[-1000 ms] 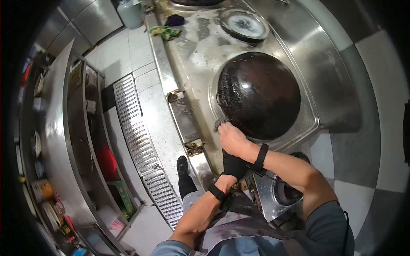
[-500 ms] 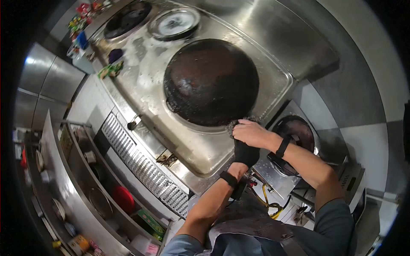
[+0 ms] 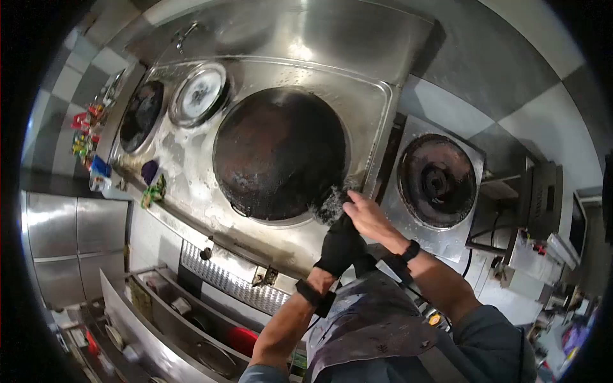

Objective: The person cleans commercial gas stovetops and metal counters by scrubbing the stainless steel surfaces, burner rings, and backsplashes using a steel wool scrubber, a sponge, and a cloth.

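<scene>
A large dark wok [image 3: 274,153] lies upside down on the stainless cooktop [image 3: 191,185], its rounded bottom up. At its lower right edge is a grey steel wool scrubber [image 3: 330,205]. My left hand [image 3: 340,246], in a black glove, is closed against the scrubber, its fingertips partly hidden. My bare right hand [image 3: 371,220] comes in from the right, with thumb and forefinger closed on the scrubber's near side, just above the glove.
A round burner [image 3: 437,182] stands at right. Left of the wok are a metal lid-like disc [image 3: 199,94] and a dark burner opening [image 3: 142,116]. A green cloth [image 3: 153,191] lies at the cooktop's left edge. Shelves [image 3: 185,319] stand at lower left.
The view has swung so that the wok sits further left and the right burner shows fully. My hands have drawn slightly apart, and more of the scrubber and the glove is visible.
</scene>
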